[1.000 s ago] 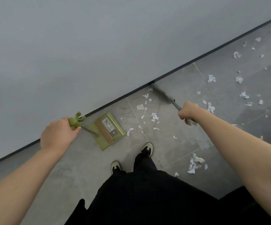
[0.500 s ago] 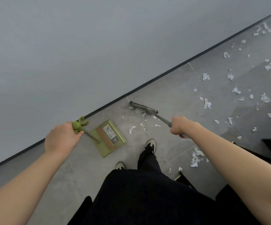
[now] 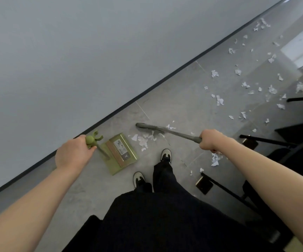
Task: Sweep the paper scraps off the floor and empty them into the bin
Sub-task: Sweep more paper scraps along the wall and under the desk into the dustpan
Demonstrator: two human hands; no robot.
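Note:
My left hand (image 3: 73, 154) grips the green top of the handle of an olive dustpan (image 3: 120, 154), which stands on the grey tiled floor beside the wall. My right hand (image 3: 211, 140) grips the grey broom handle (image 3: 179, 134); the broom head (image 3: 147, 126) lies on the floor just right of the dustpan. A small heap of white paper scraps (image 3: 143, 140) sits between broom head and dustpan mouth. Several more scraps (image 3: 245, 85) are scattered over the tiles to the upper right, and a clump of scraps (image 3: 215, 160) lies under my right wrist. No bin is in view.
A grey wall with a dark baseboard (image 3: 165, 79) runs diagonally across the left. Black chair or table legs (image 3: 225, 188) stand at the right, close to my right arm. My two feet (image 3: 165, 155) stand just below the dustpan.
The broom head has swept from the wall down and left toward the dustpan, pulling scraps into a heap at its mouth. The view has shifted, showing black furniture legs at right.

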